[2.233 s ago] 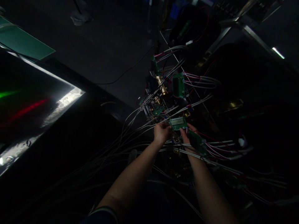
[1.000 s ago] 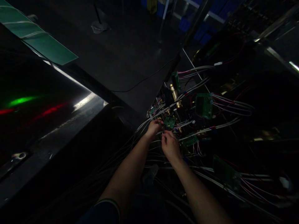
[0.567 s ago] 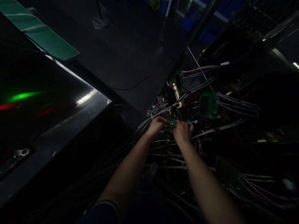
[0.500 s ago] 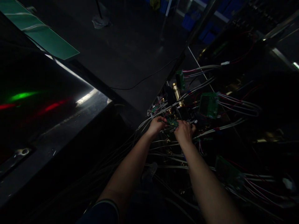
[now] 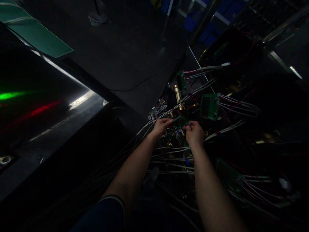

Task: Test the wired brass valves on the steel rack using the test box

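Observation:
Between my hands is a small green circuit board (image 5: 180, 121). My left hand (image 5: 161, 127) pinches its left edge with thumb and fingertips. At the board's right end, my right hand (image 5: 194, 132) is closed with the fingertips on the edge, near some thin wires. Just beyond the board stands a brass fitting (image 5: 178, 96) beside a black part. Pale cables (image 5: 166, 113) run past my left fingers. Another green circuit board (image 5: 209, 107) with wires on its right side lies to the right of my hands. Dim light hides fine detail.
A dark metal surface with a bright edge (image 5: 83, 98) fills the left side, with a green sheet (image 5: 45, 37) over it. More wired boards, such as a green board (image 5: 229, 175), lie at right. Blue bins (image 5: 193, 22) stand at the back. A black cable (image 5: 145, 79) crosses the floor.
The view has shifted slightly, so the surroundings sit further left. My right hand has moved a little to the right and turned, and more of the board between my hands now shows.

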`<action>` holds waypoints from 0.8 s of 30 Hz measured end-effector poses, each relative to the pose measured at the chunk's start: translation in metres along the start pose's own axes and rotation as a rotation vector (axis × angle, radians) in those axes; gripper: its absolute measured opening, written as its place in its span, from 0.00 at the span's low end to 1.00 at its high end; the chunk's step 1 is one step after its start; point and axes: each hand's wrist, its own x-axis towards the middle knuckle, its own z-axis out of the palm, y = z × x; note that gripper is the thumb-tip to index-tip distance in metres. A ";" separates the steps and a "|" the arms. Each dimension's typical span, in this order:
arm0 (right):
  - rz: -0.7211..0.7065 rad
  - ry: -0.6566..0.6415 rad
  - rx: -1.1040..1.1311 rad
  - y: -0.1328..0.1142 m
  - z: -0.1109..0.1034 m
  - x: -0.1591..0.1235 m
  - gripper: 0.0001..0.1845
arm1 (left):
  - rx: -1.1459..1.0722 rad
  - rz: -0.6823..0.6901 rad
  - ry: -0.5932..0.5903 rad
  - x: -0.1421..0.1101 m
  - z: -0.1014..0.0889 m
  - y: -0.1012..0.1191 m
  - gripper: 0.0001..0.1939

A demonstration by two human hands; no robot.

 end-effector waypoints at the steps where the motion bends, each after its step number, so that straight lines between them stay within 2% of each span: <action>1: -0.003 0.008 -0.029 -0.001 0.000 0.000 0.17 | -0.028 -0.031 0.029 0.002 0.002 0.000 0.07; 5: -0.121 0.129 -0.067 0.001 0.002 -0.001 0.25 | -0.082 -0.116 0.092 0.005 0.010 -0.002 0.04; 7: -0.192 0.170 -0.081 0.005 0.004 -0.001 0.25 | -0.085 -0.142 0.095 0.005 0.012 -0.004 0.04; 9: -0.221 0.157 -0.111 0.010 0.005 0.000 0.23 | -0.087 -0.165 0.103 0.005 0.013 -0.005 0.05; 12: -0.208 0.145 -0.152 0.012 0.004 0.000 0.23 | -0.083 -0.180 0.113 0.005 0.015 -0.004 0.06; 18: -0.094 0.091 -0.217 0.006 -0.001 -0.002 0.23 | -0.062 -0.175 0.127 0.004 0.019 0.000 0.06; 24: -0.108 0.119 -0.210 0.010 0.000 -0.001 0.22 | -0.050 -0.172 0.124 0.002 0.022 0.004 0.06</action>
